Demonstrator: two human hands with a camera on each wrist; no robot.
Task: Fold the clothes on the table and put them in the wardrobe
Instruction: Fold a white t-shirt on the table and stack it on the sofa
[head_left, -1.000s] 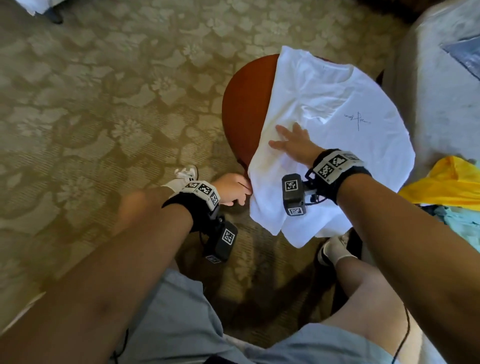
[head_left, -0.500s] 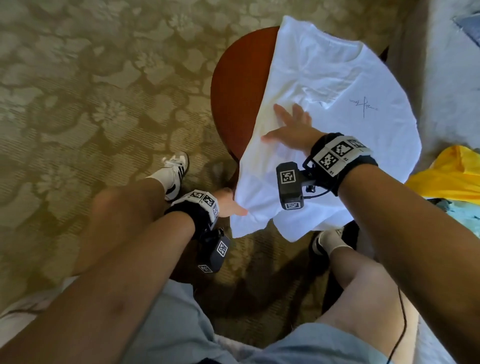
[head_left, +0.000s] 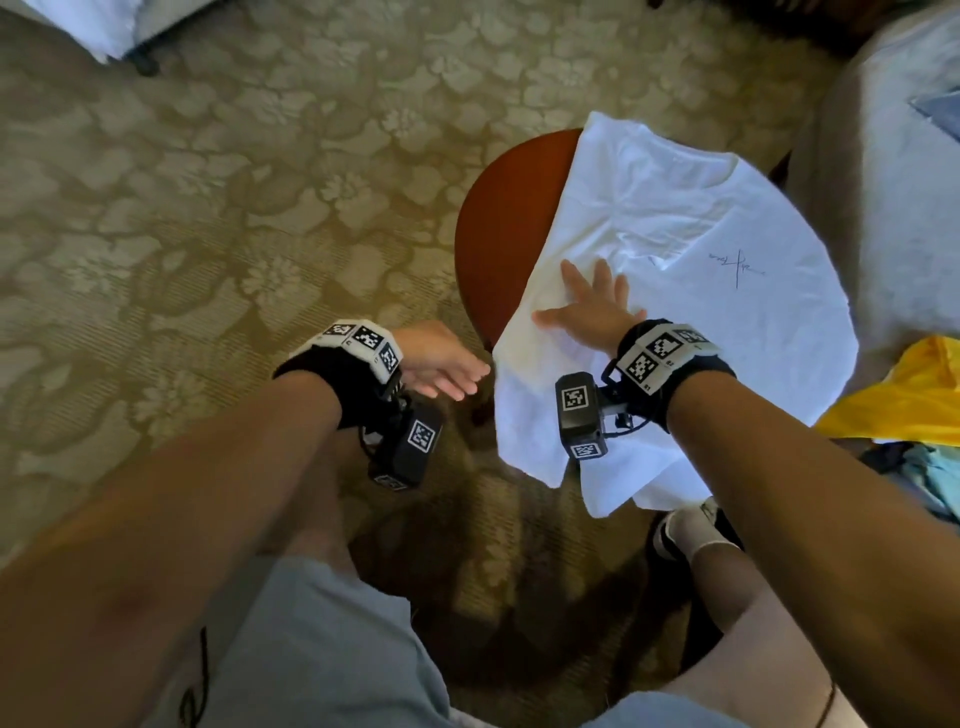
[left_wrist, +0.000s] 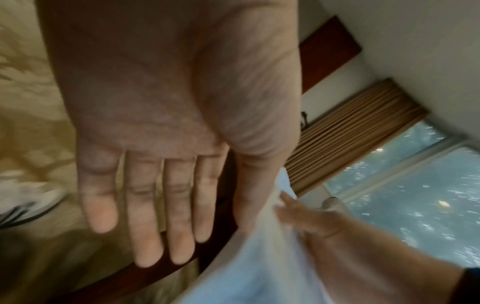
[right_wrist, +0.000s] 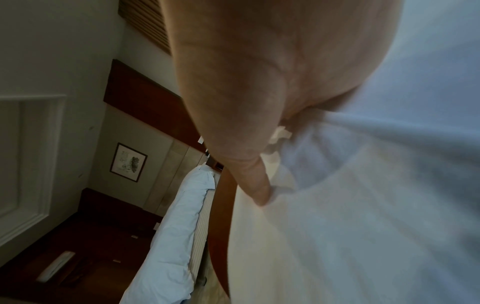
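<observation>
Pressing flat with spread fingers, your right hand (head_left: 592, 306) pins the white T-shirt (head_left: 691, 291) draped over the round worktop's (head_left: 504, 228) near edge; your left hand (head_left: 441, 364) hovers flat, holding nothing, just beside the hem.

Your head camera looks steeply down on the round desk (head_left: 511, 223), the white shirt (head_left: 691, 322) and carpet. Your left wrist camera sits close under the left hand (left_wrist: 166, 115), facing the desk edge and window. Your right wrist camera hugs the right hand (right_wrist: 262, 82); all three views share the shirt
</observation>
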